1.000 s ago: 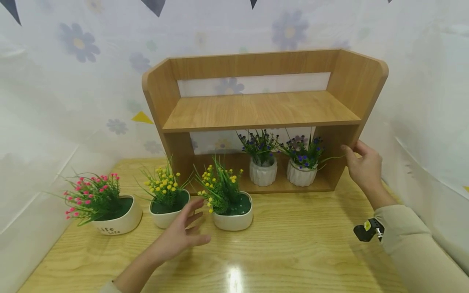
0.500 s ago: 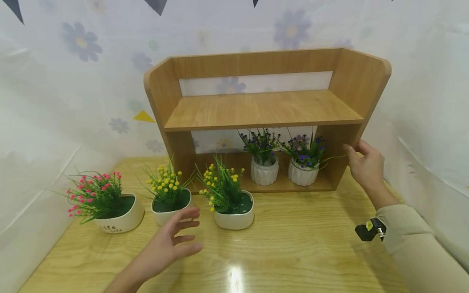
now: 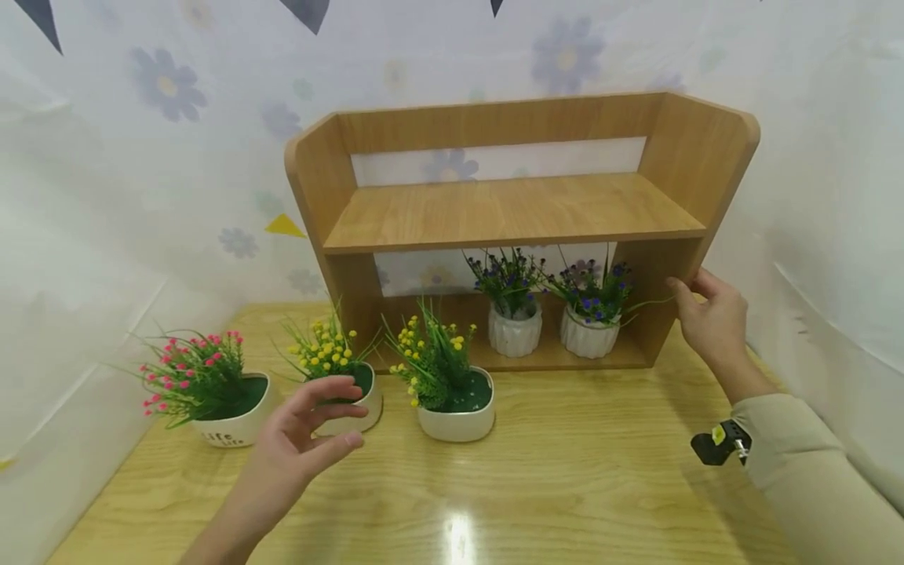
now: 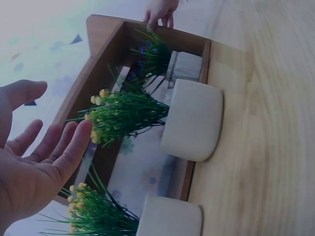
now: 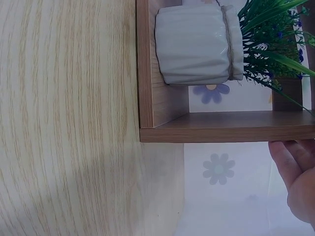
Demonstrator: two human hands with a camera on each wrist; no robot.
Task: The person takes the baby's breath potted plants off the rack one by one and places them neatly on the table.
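Observation:
My left hand (image 3: 289, 447) hovers in front of a white pot of yellow flowers (image 3: 326, 353), fingers loosely bent and nothing in them. A second pot of yellow flowers (image 3: 459, 420) stands to its right, both also in the left wrist view. My right hand (image 3: 713, 322) holds the right side panel of a two-tier wooden shelf (image 3: 508, 208), thumb at its front edge and fingers on the outer face. Two ribbed white pots, the left one (image 3: 514, 333) and the right one (image 3: 589, 336), with purple-blue flowers, sit on the shelf's lower level.
On the left of the table (image 3: 565, 471) stands a white pot lettered "Life" (image 3: 236, 420) with pink flowers, partly behind my left hand. Flower-print sheeting (image 3: 176, 157) hangs behind and beside the shelf. A black strap device (image 3: 720, 442) is on my right wrist.
My left hand has drawn back to the left, away from the right-hand yellow pot. My right hand stays at the shelf's side panel. The head view has shifted slightly.

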